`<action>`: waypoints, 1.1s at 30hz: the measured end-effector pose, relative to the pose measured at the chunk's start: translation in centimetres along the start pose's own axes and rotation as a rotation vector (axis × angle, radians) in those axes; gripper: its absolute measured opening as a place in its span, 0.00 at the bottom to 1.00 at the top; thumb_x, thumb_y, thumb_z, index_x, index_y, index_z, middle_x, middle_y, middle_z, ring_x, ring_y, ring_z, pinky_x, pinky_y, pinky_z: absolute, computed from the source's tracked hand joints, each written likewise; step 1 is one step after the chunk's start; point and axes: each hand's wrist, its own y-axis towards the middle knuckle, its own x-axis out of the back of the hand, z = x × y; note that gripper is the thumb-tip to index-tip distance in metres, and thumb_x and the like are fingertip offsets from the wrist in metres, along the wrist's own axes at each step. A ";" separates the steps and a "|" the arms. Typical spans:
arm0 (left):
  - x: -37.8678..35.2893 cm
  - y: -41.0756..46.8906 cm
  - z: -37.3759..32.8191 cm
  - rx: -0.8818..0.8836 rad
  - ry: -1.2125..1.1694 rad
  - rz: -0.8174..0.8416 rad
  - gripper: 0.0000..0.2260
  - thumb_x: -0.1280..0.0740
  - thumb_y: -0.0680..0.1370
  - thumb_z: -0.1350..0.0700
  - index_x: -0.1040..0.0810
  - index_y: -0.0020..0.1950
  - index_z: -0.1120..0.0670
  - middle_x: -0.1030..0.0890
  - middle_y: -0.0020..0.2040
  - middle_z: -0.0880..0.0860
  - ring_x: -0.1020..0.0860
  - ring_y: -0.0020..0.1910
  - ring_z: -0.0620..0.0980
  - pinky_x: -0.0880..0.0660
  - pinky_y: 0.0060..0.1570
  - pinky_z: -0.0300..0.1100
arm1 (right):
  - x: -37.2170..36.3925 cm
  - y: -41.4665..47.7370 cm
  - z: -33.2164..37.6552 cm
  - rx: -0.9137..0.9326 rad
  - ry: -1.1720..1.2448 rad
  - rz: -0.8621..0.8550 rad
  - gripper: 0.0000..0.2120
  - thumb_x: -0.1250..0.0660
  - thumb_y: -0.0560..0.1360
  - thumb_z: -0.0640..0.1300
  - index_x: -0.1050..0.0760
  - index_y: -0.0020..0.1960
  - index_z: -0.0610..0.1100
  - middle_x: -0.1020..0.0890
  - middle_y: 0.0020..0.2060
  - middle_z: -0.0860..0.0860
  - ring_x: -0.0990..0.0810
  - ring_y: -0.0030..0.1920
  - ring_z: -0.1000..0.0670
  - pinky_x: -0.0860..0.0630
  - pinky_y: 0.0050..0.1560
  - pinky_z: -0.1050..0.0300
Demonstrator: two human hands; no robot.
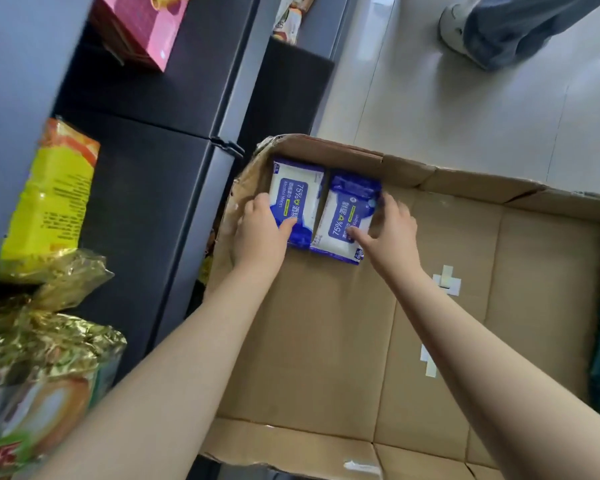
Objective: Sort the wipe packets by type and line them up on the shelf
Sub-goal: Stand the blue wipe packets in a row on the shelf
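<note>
Two blue-and-white alcohol wipe packets lie side by side in the far left corner of a large cardboard box. My left hand grips the left packet, thumb on its face and fingers curled round its left edge. My right hand grips the right packet, thumb on its face and fingers round its right edge. Both packets rest on the box floor.
A dark shelf unit stands left of the box, holding a yellow snack bag, gold foil bags and a pink box. Another person's leg and shoe stand on the tiled floor at the far right.
</note>
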 end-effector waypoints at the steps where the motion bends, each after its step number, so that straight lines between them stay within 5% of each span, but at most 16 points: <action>1: -0.1 0.0 -0.1 0.014 0.011 -0.026 0.21 0.30 0.77 0.49 0.30 0.66 0.55 0.25 0.63 0.54 0.24 0.60 0.55 0.23 0.55 0.55 | -0.2 0.1 0.0 -0.002 0.044 -0.011 0.36 0.25 0.73 0.48 0.38 0.76 0.45 0.30 0.69 0.47 0.33 0.69 0.45 0.32 0.70 0.50; 5: -0.3 -0.8 -0.1 0.034 0.074 -0.093 0.20 0.28 0.76 0.48 0.29 0.63 0.54 0.23 0.61 0.53 0.22 0.58 0.54 0.22 0.52 0.53 | -0.4 -0.7 0.2 -0.057 0.234 -0.048 0.35 0.24 0.72 0.41 0.36 0.73 0.48 0.25 0.64 0.49 0.24 0.62 0.51 0.21 0.59 0.48; 10: -0.2 -2.9 0.1 0.094 0.022 -0.079 0.18 0.27 0.75 0.52 0.27 0.60 0.55 0.23 0.58 0.53 0.24 0.56 0.54 0.26 0.48 0.49 | 0.1 -2.8 -0.9 -0.292 0.398 -0.081 0.38 0.23 0.69 0.38 0.38 0.73 0.48 0.24 0.46 0.53 0.22 0.43 0.57 0.24 0.45 0.60; 16: 1.3 -8.6 -1.4 0.330 -0.585 0.035 0.14 0.28 0.76 0.59 0.28 0.58 0.53 0.20 0.48 0.49 0.21 0.40 0.40 0.28 0.33 0.31 | 2.4 -9.3 -2.8 -0.528 0.924 -0.046 0.06 0.31 0.76 0.34 0.24 0.50 0.43 0.19 0.45 0.43 0.22 0.39 0.49 0.27 0.41 0.60; 22: 7.8 -20.9 -4.8 0.444 -0.923 0.156 0.11 0.29 0.77 0.56 0.26 0.58 0.52 0.17 0.54 0.51 0.17 0.50 0.47 0.21 0.49 0.43 | 11.9 -21.2 0.6 -0.543 1.226 -0.122 0.01 0.34 0.80 0.39 0.24 0.50 0.42 0.20 0.40 0.49 0.24 0.33 0.55 0.28 0.32 0.66; 25: 12.1 -28.2 -7.1 0.481 -0.995 0.209 0.11 0.29 0.78 0.57 0.27 0.58 0.52 0.18 0.57 0.54 0.17 0.52 0.51 0.21 0.57 0.51 | 17.6 -27.3 2.9 -0.513 1.309 -0.155 0.04 0.34 0.80 0.41 0.24 0.46 0.45 0.18 0.36 0.51 0.23 0.34 0.54 0.28 0.34 0.64; 28: 15.5 -34.3 -9.3 0.448 -1.027 0.231 0.18 0.30 0.78 0.59 0.30 0.66 0.58 0.17 0.56 0.54 0.16 0.48 0.50 0.20 0.47 0.45 | 22.6 -32.5 4.7 -0.458 1.361 -0.177 0.03 0.33 0.79 0.37 0.25 0.49 0.45 0.16 0.39 0.50 0.16 0.36 0.55 0.22 0.34 0.62; 33: 18.9 -41.1 -12.4 0.371 -1.065 0.204 0.20 0.29 0.77 0.61 0.29 0.67 0.55 0.18 0.58 0.55 0.17 0.49 0.50 0.22 0.37 0.42 | 28.9 -38.0 5.8 -0.300 1.300 -0.074 0.17 0.28 0.73 0.34 0.26 0.60 0.43 0.15 0.47 0.46 0.15 0.44 0.49 0.19 0.43 0.58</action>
